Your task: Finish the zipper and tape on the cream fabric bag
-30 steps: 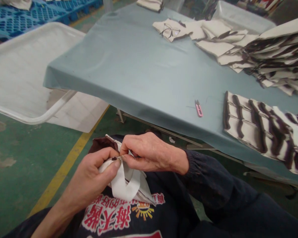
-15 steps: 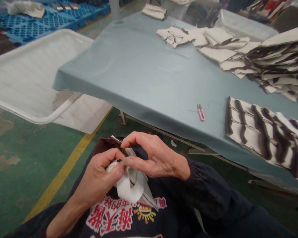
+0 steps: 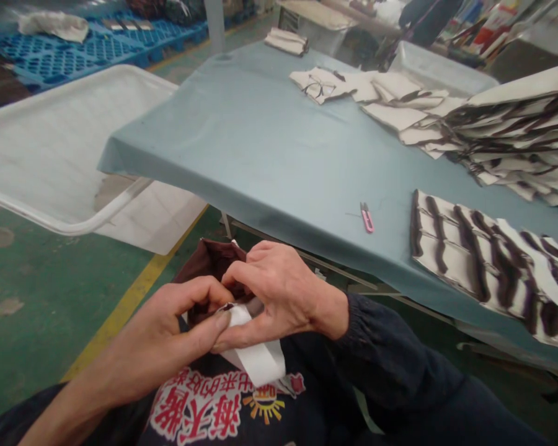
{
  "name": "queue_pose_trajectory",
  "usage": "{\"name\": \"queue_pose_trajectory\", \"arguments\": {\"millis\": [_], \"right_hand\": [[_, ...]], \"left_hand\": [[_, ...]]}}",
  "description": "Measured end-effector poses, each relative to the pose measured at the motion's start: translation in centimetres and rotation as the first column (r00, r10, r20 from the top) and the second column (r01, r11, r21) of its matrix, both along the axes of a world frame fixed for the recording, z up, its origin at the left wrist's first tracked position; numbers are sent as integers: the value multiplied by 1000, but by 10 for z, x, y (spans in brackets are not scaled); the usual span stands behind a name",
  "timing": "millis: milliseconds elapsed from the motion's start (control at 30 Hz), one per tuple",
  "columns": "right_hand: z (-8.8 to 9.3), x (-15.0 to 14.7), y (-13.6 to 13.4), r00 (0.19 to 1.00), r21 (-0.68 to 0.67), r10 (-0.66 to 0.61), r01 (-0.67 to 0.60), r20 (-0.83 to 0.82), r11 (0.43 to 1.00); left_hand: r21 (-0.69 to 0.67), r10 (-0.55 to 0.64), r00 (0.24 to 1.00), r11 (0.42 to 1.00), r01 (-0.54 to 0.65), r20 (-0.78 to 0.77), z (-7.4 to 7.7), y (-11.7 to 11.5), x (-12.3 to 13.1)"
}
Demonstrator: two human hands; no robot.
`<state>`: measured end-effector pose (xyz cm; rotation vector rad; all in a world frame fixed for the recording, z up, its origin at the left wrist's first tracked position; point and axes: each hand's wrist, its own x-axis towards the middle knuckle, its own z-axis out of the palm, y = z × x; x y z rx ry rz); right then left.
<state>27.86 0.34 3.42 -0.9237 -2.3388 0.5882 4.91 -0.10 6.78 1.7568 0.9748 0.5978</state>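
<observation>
Over my lap, my left hand (image 3: 177, 322) pinches the edge of a dark brown and white fabric piece (image 3: 214, 257) between thumb and fingers. My right hand (image 3: 279, 294) grips the same piece from the other side, its fingertips touching or close to those of my left hand. A white strip (image 3: 260, 362) hangs below the fingers. The exact spot under the fingertips is hidden. Pink thread snips (image 3: 367, 218) lie on the blue-grey table (image 3: 242, 142), beyond my right hand.
Striped folded pieces (image 3: 474, 248) lie at the table's right edge, with a heap of similar fabric (image 3: 516, 136) behind. Glasses (image 3: 318, 90) rest on cloth at the far side. A white bin (image 3: 74, 148) stands to the left.
My hands have turned and drawn closer over the fabric. More of its brown side shows, and the white strip now points to the right. The camera view has shifted slightly.
</observation>
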Motion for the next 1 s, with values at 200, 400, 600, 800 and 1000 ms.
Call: {"name": "queue_pose_trajectory", "arguments": {"millis": [200, 400, 600, 800, 1000], "right_hand": [[18, 12, -6, 997, -208, 69, -62, 27, 976], [29, 17, -5, 996, -386, 86, -68, 31, 920], [31, 17, -4, 997, -464, 69, -54, 16, 884], [24, 17, -5, 989, -672, -29, -75, -142, 736], [21, 16, -9, 948, -873, -120, -217, -295, 437]], "left_hand": [[40, -6, 1000, 999, 6, 6, -3, 2, -3], [113, -35, 999, 993, 35, 0, -10, 2, -10], [357, -105, 994, 928, 106, -20, -18, -1, -17], [657, -168, 985, 737, 158, -48, -39, -3, -22], [655, -269, 941, 677, 337, -206, -66, -6, -42]]}}
